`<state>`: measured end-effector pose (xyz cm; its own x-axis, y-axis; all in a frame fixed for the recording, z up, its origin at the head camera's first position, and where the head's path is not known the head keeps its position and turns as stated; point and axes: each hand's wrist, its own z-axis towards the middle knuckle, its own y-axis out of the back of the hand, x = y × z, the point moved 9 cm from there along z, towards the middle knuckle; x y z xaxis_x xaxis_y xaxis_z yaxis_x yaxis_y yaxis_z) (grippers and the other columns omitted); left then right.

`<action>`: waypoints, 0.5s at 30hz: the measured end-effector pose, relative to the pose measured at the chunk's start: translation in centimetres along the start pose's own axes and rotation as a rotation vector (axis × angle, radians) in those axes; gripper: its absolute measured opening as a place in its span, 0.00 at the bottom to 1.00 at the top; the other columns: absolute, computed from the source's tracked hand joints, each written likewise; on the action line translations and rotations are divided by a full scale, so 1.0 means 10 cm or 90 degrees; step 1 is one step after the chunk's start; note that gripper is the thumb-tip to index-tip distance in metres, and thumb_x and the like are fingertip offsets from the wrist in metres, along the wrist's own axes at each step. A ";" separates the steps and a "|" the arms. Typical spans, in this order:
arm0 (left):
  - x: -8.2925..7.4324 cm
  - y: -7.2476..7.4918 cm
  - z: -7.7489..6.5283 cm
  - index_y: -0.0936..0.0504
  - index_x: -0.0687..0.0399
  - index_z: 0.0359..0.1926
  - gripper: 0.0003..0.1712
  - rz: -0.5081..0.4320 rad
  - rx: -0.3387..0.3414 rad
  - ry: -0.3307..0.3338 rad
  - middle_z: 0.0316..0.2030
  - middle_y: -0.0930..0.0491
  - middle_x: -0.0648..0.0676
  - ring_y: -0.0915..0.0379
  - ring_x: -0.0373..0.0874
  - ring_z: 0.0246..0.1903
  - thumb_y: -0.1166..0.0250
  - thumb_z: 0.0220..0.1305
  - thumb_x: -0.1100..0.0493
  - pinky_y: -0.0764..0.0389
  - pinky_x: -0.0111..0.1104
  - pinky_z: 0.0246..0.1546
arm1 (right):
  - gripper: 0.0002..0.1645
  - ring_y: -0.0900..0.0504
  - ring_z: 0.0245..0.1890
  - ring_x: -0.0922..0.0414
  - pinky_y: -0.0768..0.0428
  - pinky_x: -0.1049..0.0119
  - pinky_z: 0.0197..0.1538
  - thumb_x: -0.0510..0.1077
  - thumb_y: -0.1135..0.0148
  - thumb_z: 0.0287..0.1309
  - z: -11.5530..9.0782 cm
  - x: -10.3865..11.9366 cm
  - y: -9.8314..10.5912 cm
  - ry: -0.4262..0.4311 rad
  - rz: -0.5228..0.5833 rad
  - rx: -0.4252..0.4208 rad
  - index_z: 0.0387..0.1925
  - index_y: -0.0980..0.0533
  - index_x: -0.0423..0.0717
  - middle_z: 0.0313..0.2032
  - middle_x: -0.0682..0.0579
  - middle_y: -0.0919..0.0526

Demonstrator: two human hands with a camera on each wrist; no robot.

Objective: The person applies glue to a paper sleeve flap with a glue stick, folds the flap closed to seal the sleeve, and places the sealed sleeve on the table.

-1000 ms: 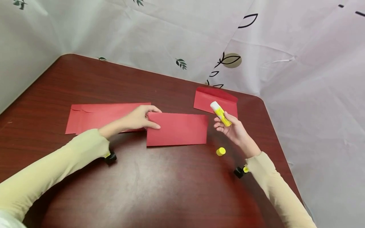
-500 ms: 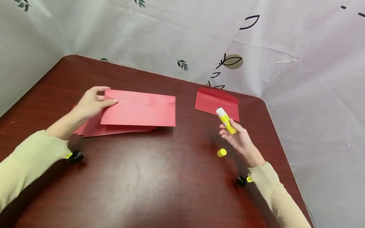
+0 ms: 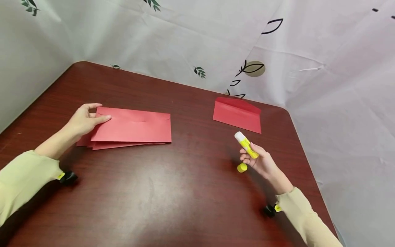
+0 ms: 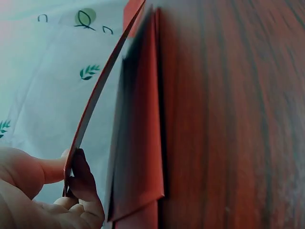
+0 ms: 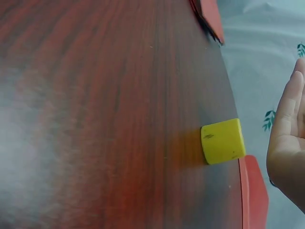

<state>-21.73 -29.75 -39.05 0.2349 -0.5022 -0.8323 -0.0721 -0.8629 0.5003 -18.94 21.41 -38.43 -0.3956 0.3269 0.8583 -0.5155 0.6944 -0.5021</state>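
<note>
My left hand [image 3: 82, 120] pinches the left end of a red envelope [image 3: 132, 127] between thumb and fingers. In the left wrist view that envelope [image 4: 97, 90] tilts above a small pile of red envelopes [image 4: 143, 143], apart from it near the hand. My right hand [image 3: 262, 163] grips a glue stick [image 3: 247, 144] with a yellow label, its white end pointing up and left. Just below that hand, the yellow cap [image 3: 242, 167] stands on the table; the right wrist view shows the cap [image 5: 223, 141] too, with the glue stick out of sight.
Another red envelope [image 3: 237, 115] lies with its flap open at the back right of the brown table [image 3: 185, 192]. A white patterned sheet [image 3: 172, 37] hangs behind the table's far edge and along its right side.
My left hand has carried the red envelope leftward, turned its flap side up and lowered it over the pile. My right hand has come slightly nearer with the glue stick.
</note>
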 end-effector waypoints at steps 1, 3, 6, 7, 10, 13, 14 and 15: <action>0.01 0.01 0.00 0.59 0.72 0.72 0.50 0.020 -0.009 -0.002 0.35 0.16 0.58 0.27 0.24 0.24 0.41 0.67 0.47 0.25 0.20 0.26 | 0.24 0.15 0.37 0.59 0.18 0.71 0.43 0.44 0.71 0.76 -0.01 -0.01 0.00 0.003 0.001 0.005 0.47 0.25 0.43 0.40 0.51 0.14; 0.03 0.04 -0.02 0.58 0.71 0.72 0.51 0.067 -0.037 -0.008 0.42 0.20 0.67 0.27 0.29 0.28 0.41 0.66 0.44 0.28 0.23 0.30 | 0.24 0.15 0.37 0.59 0.18 0.71 0.43 0.42 0.71 0.76 -0.02 -0.02 -0.01 0.009 0.000 0.016 0.47 0.25 0.43 0.40 0.51 0.14; 0.04 0.08 -0.05 0.55 0.69 0.71 0.50 0.141 -0.088 -0.020 0.50 0.30 0.76 0.28 0.48 0.38 0.42 0.65 0.41 0.29 0.37 0.37 | 0.26 0.15 0.37 0.59 0.18 0.71 0.42 0.40 0.74 0.75 -0.03 -0.03 -0.02 0.013 -0.007 0.025 0.48 0.24 0.44 0.40 0.51 0.14; 0.03 0.09 -0.06 0.53 0.69 0.70 0.49 0.160 -0.102 -0.025 0.50 0.31 0.75 0.30 0.56 0.41 0.42 0.65 0.41 0.30 0.43 0.39 | 0.26 0.15 0.37 0.59 0.18 0.71 0.42 0.40 0.74 0.75 -0.03 -0.04 -0.02 0.015 -0.008 0.027 0.48 0.25 0.44 0.40 0.51 0.14; -0.01 0.10 -0.09 0.50 0.70 0.69 0.44 0.206 -0.132 -0.036 0.51 0.34 0.75 0.34 0.69 0.46 0.43 0.66 0.45 0.34 0.57 0.42 | 0.27 0.16 0.37 0.59 0.18 0.71 0.42 0.39 0.75 0.75 -0.03 -0.04 -0.02 0.019 -0.013 0.026 0.49 0.25 0.44 0.40 0.51 0.14; -0.04 0.10 -0.10 0.48 0.71 0.67 0.42 0.278 -0.141 -0.020 0.51 0.35 0.75 0.35 0.72 0.46 0.43 0.66 0.47 0.34 0.60 0.40 | 0.27 0.16 0.37 0.59 0.18 0.71 0.41 0.39 0.76 0.75 -0.04 -0.03 -0.03 0.023 -0.015 0.026 0.49 0.25 0.44 0.40 0.51 0.14; -0.05 0.10 -0.11 0.48 0.72 0.67 0.42 0.307 -0.142 -0.010 0.50 0.35 0.75 0.35 0.73 0.45 0.43 0.65 0.48 0.34 0.60 0.38 | 0.27 0.16 0.37 0.59 0.18 0.72 0.41 0.39 0.76 0.75 -0.04 -0.03 -0.02 0.024 -0.016 0.026 0.49 0.25 0.45 0.40 0.51 0.14; -0.07 0.09 -0.12 0.48 0.72 0.66 0.42 0.335 -0.142 -0.002 0.50 0.36 0.75 0.35 0.73 0.44 0.42 0.64 0.48 0.33 0.60 0.37 | 0.27 0.16 0.37 0.59 0.18 0.72 0.41 0.39 0.76 0.75 -0.04 -0.03 -0.02 0.026 -0.015 0.027 0.50 0.26 0.44 0.40 0.51 0.14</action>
<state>-20.83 -30.10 -37.75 0.2200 -0.8613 -0.4580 0.0275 -0.4638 0.8855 -18.35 21.43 -38.52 -0.3523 0.3363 0.8734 -0.5563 0.6752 -0.4844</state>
